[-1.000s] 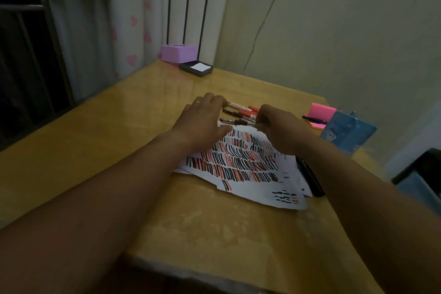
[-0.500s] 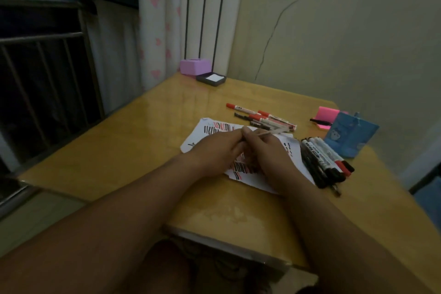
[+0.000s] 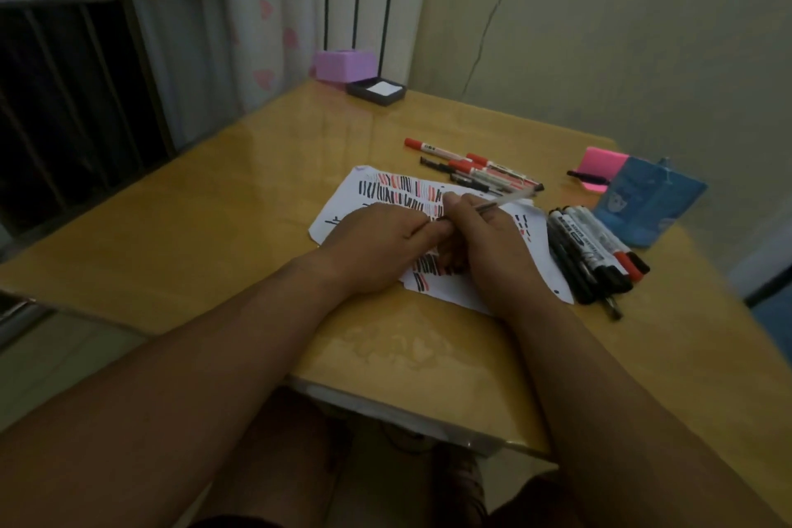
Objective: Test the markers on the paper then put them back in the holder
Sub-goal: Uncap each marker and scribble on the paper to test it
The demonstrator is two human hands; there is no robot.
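So both hands are meeting right over the paper (image 3: 338, 210), which lies flat in the middle of the yellowish worktop (image 3: 205, 227) and is covered in rows of short red and black strokes. The right hand (image 3: 486, 242) is curled around a thin marker (image 3: 510, 198) with a pale see-through barrel, which sticks out past the knuckles and points away towards the far right. The left hand (image 3: 377, 246) has its fingertips pinched on the near end of that same thin marker, right up against the right hand, though it's dim and I can't tell if there's a cap there. Just beyond the paper's far edge there's a loose bunch of red markers (image 3: 467, 165) lying on their sides with some darker ones mixed in. Just beside the paper's right edge is a tighter pile of black markers (image 3: 587, 246), one of them with a red cap. The blue holder (image 3: 647, 201) sits behind that pile, near the wall, next to a pink notepad (image 3: 602, 159) with a black pen (image 3: 586, 177) lying across it. Way at the back corner there's a purple box (image 3: 343, 64) and a small black tray (image 3: 376, 91) with white paper in it.
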